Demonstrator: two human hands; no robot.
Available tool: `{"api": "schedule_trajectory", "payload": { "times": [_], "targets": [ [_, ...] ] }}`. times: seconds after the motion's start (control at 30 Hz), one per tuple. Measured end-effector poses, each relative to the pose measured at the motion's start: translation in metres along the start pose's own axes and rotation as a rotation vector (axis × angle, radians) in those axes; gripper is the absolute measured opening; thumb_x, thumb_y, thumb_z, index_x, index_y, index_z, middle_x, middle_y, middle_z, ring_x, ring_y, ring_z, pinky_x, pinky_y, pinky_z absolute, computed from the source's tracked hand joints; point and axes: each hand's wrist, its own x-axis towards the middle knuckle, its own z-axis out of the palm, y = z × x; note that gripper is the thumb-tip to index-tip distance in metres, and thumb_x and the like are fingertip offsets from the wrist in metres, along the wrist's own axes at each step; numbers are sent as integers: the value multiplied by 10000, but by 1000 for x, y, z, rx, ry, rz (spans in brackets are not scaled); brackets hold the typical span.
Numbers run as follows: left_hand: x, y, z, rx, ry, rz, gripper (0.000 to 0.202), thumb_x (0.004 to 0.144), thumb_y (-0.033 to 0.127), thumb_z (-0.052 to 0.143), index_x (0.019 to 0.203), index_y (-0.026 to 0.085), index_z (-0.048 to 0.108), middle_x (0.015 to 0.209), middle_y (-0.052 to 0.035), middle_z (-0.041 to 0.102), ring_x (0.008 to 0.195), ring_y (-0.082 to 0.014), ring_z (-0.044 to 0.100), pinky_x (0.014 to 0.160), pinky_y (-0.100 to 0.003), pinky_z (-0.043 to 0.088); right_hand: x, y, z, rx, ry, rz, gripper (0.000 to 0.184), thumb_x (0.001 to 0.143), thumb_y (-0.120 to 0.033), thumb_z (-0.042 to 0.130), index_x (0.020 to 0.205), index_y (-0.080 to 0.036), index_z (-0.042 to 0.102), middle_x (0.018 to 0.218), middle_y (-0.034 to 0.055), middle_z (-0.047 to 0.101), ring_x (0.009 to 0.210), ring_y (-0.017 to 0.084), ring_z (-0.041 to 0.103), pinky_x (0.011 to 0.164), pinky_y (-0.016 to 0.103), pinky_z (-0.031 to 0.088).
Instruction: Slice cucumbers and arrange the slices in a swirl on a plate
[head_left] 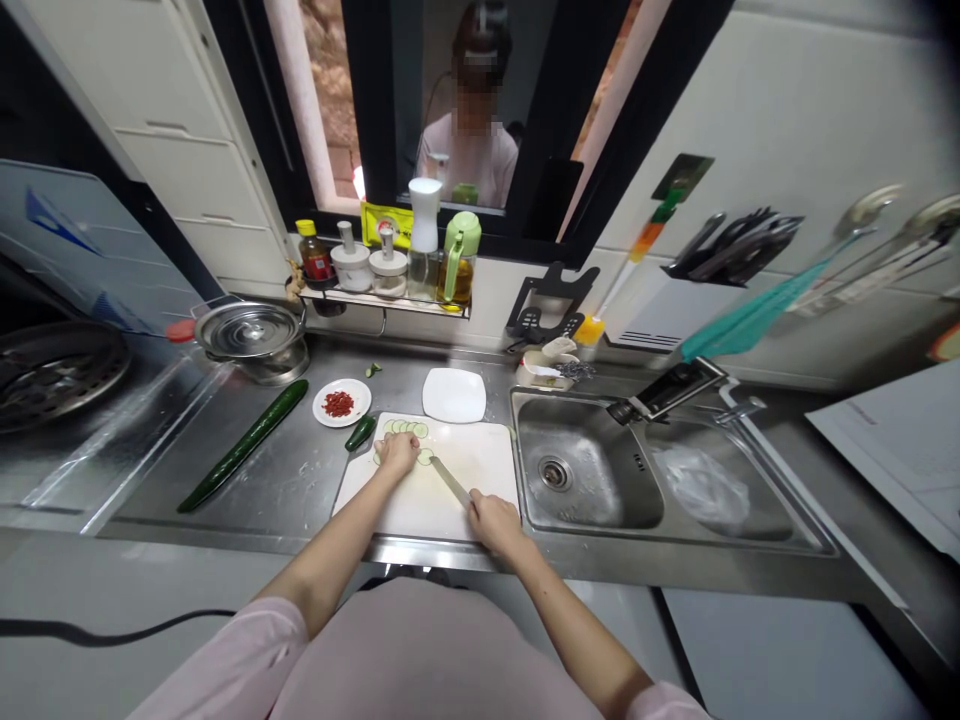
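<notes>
My right hand [493, 520] grips the handle of a kitchen knife [450, 484], whose blade points to the far left over the white cutting board [480, 450]. Near the blade's tip lies a round cucumber slice [425, 457]. My left hand [397, 453] rests on the board with its fingers curled in, and what is under them is hidden. Just beyond it, a row of overlapping cucumber slices [405, 428] lies along the board's far edge. A short cut piece of cucumber [361, 432] sits at the board's far left corner.
To the left lies a long whole cucumber [247, 445], near a plate [361, 390] of chopped red pieces. An empty white plate [454, 395] stands behind the board. The sink [589, 470] is at the right, a lidded steel pot [251, 335] at the far left, and a condiment shelf [386, 300] behind.
</notes>
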Motion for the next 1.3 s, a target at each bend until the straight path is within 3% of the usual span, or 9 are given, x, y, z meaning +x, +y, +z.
{"api": "schedule_trajectory", "payload": {
  "times": [0.6,0.83,1.3],
  "targets": [
    [2,-2,0,0,-16,2,94,768,296,605,847,270,648,1017,-24,690,1135,-268,478,913,-408,274,6,-19,-2,-1,-112,2,309,903,-167,362,1165,-141,523,1014,165,681,989,254,640,777,340,438],
    [4,0,0,-9,-19,-6,73,758,285,610,821,267,644,1006,-18,694,1128,-266,475,927,-425,265,11,-24,-3,15,-127,-2,369,862,-64,347,1186,-131,510,1023,185,678,1010,255,640,783,340,450],
    [3,3,-3,7,-34,-14,81,761,296,605,826,266,644,995,-28,697,1143,-280,468,928,-433,255,31,-30,-5,57,-137,2,334,890,-117,354,1189,-142,502,1043,177,672,1006,247,642,794,348,464]
  ]
}}
